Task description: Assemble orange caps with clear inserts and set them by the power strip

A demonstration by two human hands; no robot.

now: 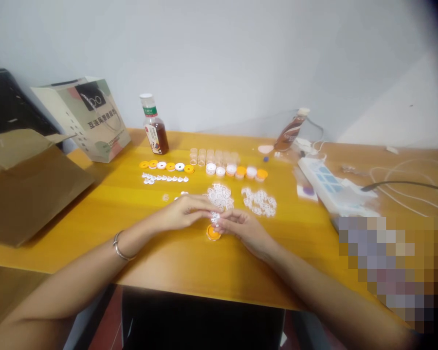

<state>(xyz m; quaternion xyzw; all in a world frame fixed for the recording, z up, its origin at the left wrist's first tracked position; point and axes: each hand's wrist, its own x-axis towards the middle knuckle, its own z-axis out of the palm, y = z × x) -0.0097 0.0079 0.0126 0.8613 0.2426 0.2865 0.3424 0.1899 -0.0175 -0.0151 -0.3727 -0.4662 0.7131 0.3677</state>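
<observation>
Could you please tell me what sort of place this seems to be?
Probably an improvised workspace, perhaps in a home or office: rows of caps and piles of small white pieces share a wooden table with an upright drink bottle.

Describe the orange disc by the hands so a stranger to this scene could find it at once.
On the yellow-brown table, find where the left hand and right hand meet at a small white piece. Just below that piece in the picture is the orange disc. Unlike the other orange discs, lined up farther back, it sits apart, closest to the table's front edge.
</observation>
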